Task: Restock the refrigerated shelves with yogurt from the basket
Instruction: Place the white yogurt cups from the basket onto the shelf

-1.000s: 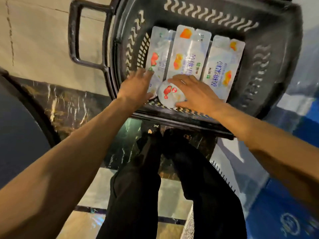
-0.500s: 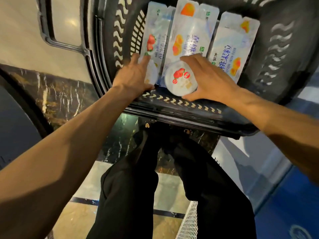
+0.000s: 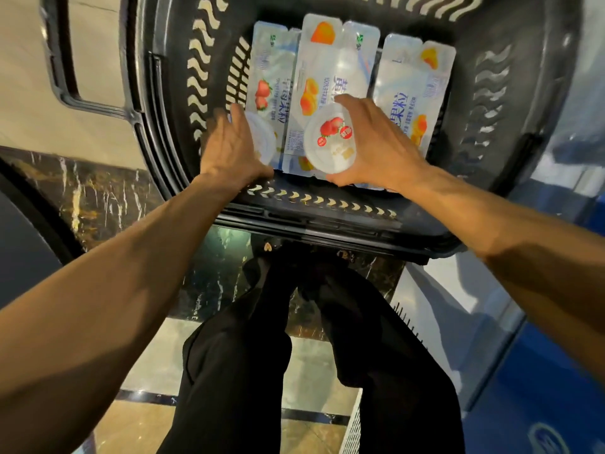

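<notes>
Right hand (image 3: 376,149) is grasping a light, thin-walled yogurt cup (image 3: 330,142) by its rim, so squeeze gently, while the left hand (image 3: 234,149) closes on another cup (image 3: 263,139) in the basket (image 3: 314,204).

Looks like a shop: black plastic shopping basket (image 3: 327,221) mid-frame, stocked with packaged yogurt multipacks (image 3: 334,63), polished marble-look floor (image 3: 98,198) at left, blue fixture (image 3: 540,388) lower right

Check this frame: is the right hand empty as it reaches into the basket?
No. The right hand grips a round strawberry yogurt cup above the long yogurt packs lying in the black basket.
</notes>
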